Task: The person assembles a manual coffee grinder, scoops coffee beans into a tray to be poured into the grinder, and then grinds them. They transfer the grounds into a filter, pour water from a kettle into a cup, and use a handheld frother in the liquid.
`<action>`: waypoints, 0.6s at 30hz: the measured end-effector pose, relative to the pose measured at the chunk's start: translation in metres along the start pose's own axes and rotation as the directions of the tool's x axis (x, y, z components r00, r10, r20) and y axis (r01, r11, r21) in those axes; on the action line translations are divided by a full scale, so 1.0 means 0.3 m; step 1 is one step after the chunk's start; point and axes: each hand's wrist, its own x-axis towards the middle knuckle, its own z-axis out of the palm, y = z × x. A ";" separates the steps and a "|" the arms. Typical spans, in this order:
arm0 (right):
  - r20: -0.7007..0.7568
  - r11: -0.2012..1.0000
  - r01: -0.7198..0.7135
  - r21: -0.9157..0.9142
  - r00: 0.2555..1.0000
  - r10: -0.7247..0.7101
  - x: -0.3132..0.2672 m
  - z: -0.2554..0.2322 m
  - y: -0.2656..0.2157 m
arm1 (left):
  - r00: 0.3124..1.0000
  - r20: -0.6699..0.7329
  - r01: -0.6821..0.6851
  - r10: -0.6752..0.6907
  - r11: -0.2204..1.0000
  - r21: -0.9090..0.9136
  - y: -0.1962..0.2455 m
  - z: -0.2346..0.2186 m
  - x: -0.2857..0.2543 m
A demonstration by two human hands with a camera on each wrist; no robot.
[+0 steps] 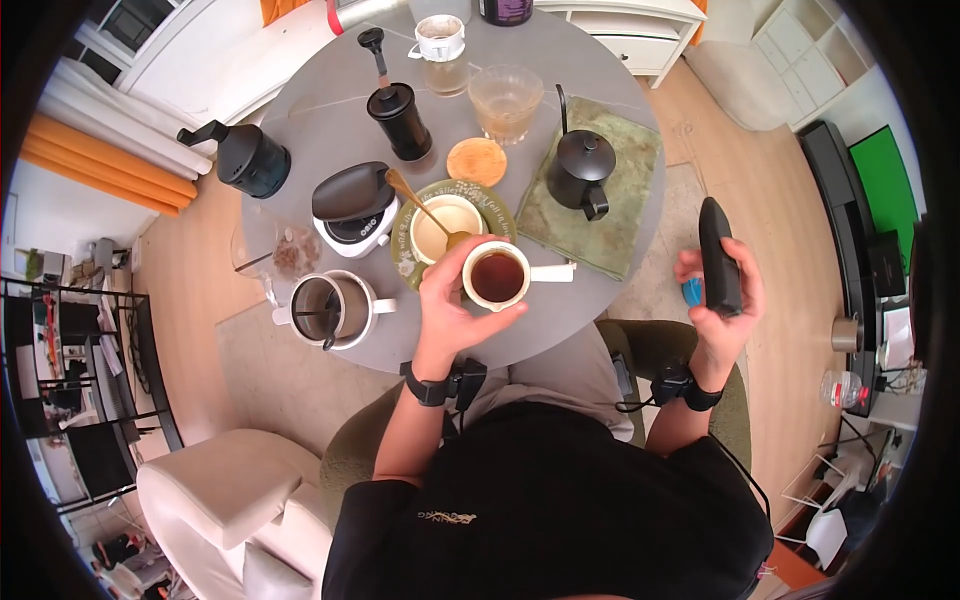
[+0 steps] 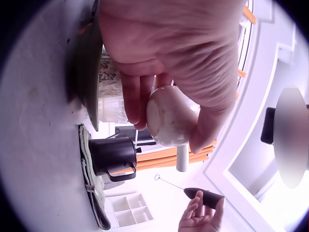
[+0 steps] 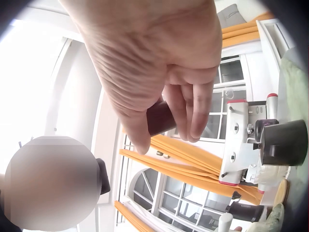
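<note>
My left hand (image 1: 460,300) grips a small white cup (image 1: 497,276) with a side handle, dark liquid inside, held above the table's front edge. In the left wrist view the cup (image 2: 173,116) is between fingers and thumb. My right hand (image 1: 735,300) holds a black handheld whisk (image 1: 718,258) off the table's right side; its thin wire and small ring show in the left wrist view. Beside the cup a cream bowl (image 1: 432,232) with a gold spoon (image 1: 415,200) stands on a green plate (image 1: 408,262).
A black kettle (image 1: 582,170) stands on a green cloth (image 1: 620,235). Around the round grey table (image 1: 330,90) are a scale (image 1: 352,232), a steel-lined mug (image 1: 350,310), a black grinder (image 1: 400,120), a wooden lid (image 1: 477,161) and a glass (image 1: 506,105).
</note>
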 end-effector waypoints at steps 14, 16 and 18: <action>-0.154 0.933 0.226 0.281 0.970 -0.189 0.043 0.176 0.006 | 1.000 0.004 -0.007 0.006 1.000 0.027 0.002 0.006 -0.001; -0.160 0.962 0.106 0.253 0.985 -0.066 0.077 0.221 0.000 | 1.000 0.012 -0.007 0.007 0.999 0.036 -0.001 0.009 -0.002; -0.141 0.946 0.021 0.324 0.990 0.027 0.105 0.268 -0.013 | 1.000 0.014 -0.003 0.003 0.999 0.049 -0.010 0.009 -0.004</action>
